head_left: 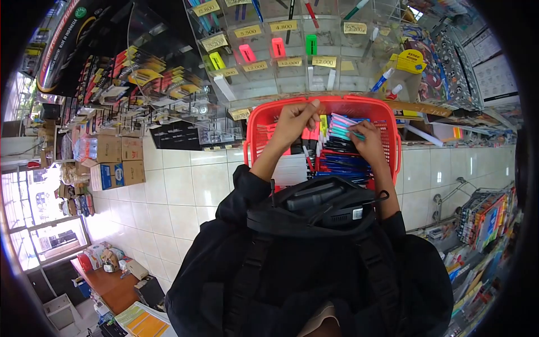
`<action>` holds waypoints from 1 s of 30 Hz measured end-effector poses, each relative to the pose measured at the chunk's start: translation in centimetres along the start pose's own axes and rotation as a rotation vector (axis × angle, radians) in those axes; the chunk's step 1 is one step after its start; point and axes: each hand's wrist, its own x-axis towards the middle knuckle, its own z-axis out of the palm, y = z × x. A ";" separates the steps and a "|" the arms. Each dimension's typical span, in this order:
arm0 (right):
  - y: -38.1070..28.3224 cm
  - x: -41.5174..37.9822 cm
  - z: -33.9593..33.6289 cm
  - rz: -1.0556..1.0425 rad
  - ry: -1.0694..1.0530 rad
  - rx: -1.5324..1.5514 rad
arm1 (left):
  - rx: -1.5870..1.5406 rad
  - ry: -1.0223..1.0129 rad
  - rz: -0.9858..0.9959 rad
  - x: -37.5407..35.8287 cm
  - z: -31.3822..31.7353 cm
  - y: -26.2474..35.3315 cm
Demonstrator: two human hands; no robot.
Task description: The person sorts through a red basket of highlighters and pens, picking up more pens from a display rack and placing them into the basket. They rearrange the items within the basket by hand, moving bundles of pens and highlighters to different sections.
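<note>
Pens [341, 127] beside the right hand [368, 140] lie crosswise in a red basket [336, 103], tips indistinct, long axes running toward that hand's part-closed fingers, grip unclear; left hand [297, 122] hovers half-curled, any hold hidden

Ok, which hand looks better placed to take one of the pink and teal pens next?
Probably the right hand: it is right at the pink and teal pens in the red basket, while the left hand is off to their left.
</note>
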 end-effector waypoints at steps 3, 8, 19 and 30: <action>-0.3 -0.1 -0.3 -0.013 0.014 -0.007 | 0.082 0.069 0.099 -0.7 -0.4 6.6; -0.5 0.0 -0.3 -0.027 0.024 0.006 | 0.338 0.421 0.598 0.7 -4.9 16.4; -0.7 0.1 -0.8 -0.066 0.121 0.117 | 0.688 0.722 0.727 7.2 -13.1 24.6; -1.6 0.2 -1.5 -0.076 0.157 0.102 | 0.484 0.844 1.213 5.0 -12.5 28.9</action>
